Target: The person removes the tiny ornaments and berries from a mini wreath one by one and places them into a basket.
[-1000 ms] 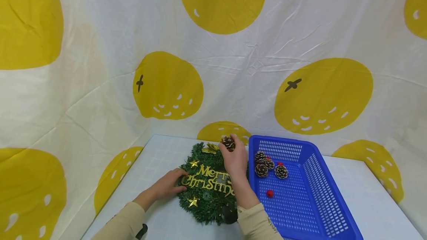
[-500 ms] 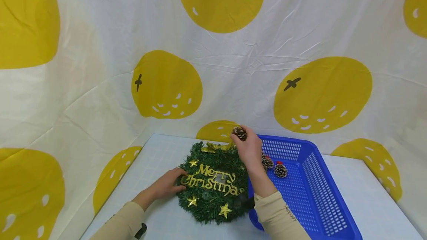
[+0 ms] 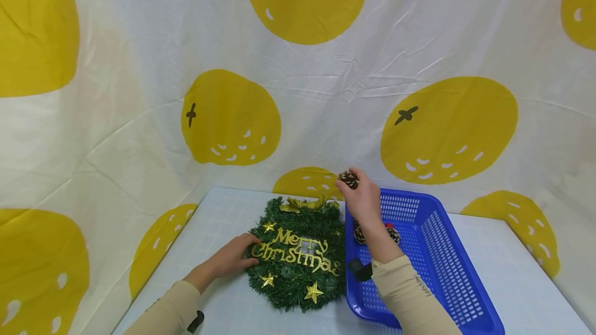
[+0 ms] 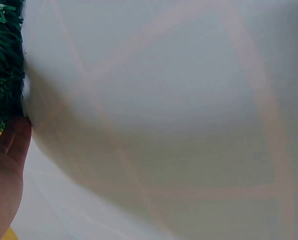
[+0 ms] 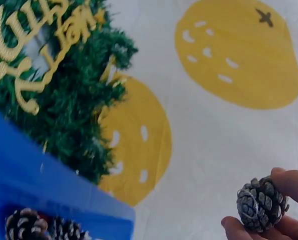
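Note:
Up beside the basket's back left corner, my right hand (image 3: 364, 198) pinches a pine cone (image 3: 347, 179) between thumb and fingers. The right wrist view shows this pine cone (image 5: 259, 205) with pale-edged scales and a thin silvery loop on it. A green Christmas wreath (image 3: 298, 221) lies on the table, bearing gold "Merry Christmas" lettering (image 3: 298, 255), gold stars (image 3: 314, 292) and a gold ribbon (image 3: 302, 204) at its far edge. My left hand (image 3: 230, 257) holds the wreath's left edge, fingers and thumb spread around the rim.
Right of the wreath stands a blue plastic basket (image 3: 453, 252). Inside it are pine cones (image 3: 392, 233) and a bit of red, partly hidden by my right forearm. A white cloth with yellow fruit prints (image 3: 449, 131) hangs behind the pale table (image 3: 484, 231).
My right hand has moved right and up from the wreath's far edge, carrying the pine cone toward the basket's back left corner. My left hand stays at the wreath.

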A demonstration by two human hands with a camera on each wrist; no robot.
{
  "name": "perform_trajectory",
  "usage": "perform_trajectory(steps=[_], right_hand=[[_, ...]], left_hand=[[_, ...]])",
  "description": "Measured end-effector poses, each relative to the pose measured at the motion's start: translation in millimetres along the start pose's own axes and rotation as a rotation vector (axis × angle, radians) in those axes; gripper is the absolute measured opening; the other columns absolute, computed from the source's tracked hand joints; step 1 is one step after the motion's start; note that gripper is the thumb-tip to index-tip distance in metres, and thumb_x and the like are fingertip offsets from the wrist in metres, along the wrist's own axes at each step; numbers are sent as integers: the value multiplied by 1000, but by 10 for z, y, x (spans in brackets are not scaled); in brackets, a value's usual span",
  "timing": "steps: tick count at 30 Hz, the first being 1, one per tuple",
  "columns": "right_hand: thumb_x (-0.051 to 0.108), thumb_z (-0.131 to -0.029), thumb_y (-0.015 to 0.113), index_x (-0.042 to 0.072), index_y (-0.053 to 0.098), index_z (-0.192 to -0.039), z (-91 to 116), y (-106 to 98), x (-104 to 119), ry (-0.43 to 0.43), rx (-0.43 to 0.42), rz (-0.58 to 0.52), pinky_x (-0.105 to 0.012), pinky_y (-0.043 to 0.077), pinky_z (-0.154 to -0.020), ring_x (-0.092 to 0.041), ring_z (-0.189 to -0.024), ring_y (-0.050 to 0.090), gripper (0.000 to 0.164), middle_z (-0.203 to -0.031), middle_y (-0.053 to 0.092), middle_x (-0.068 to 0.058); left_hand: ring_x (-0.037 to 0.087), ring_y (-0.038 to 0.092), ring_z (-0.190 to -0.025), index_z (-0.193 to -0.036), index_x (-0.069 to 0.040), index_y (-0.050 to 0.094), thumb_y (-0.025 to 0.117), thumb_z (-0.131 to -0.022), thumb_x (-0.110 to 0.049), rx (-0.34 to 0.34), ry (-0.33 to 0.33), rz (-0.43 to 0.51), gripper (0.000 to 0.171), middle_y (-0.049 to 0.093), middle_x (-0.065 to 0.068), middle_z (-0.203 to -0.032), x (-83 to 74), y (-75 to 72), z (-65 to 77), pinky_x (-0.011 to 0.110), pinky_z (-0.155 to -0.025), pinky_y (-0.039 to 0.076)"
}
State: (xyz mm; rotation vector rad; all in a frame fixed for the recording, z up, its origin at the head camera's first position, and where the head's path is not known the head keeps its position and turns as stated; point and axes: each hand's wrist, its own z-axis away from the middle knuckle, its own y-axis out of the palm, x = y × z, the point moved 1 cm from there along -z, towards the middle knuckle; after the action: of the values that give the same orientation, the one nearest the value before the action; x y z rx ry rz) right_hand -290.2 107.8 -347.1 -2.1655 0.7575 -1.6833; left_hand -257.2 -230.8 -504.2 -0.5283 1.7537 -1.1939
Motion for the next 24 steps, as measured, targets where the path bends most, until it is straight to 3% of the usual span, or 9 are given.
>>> perform_trajectory(steps=[8, 24], right_hand=[[29, -96, 65, 5, 47, -143, -117, -100, -160, -2, 9, 53, -55, 44, -98, -42, -124, 49, 56, -141, 50, -21], [30, -95, 66, 4, 50, -140, -149, -197, -432, 14, 8, 97, -54, 45, -95, -41, -124, 48, 55, -139, 51, -21]], left_hand=[[33, 54, -117, -130, -1, 54, 71, -92, -28, -2, -2, 1, 49, 56, 12, -125, 21, 8, 1, 51, -98, 45], [33, 54, -117, -129, -2, 55, 71, -91, -27, 5, -21, 3, 49, 56, 12, -126, -5, -5, 6, 52, -99, 45]])
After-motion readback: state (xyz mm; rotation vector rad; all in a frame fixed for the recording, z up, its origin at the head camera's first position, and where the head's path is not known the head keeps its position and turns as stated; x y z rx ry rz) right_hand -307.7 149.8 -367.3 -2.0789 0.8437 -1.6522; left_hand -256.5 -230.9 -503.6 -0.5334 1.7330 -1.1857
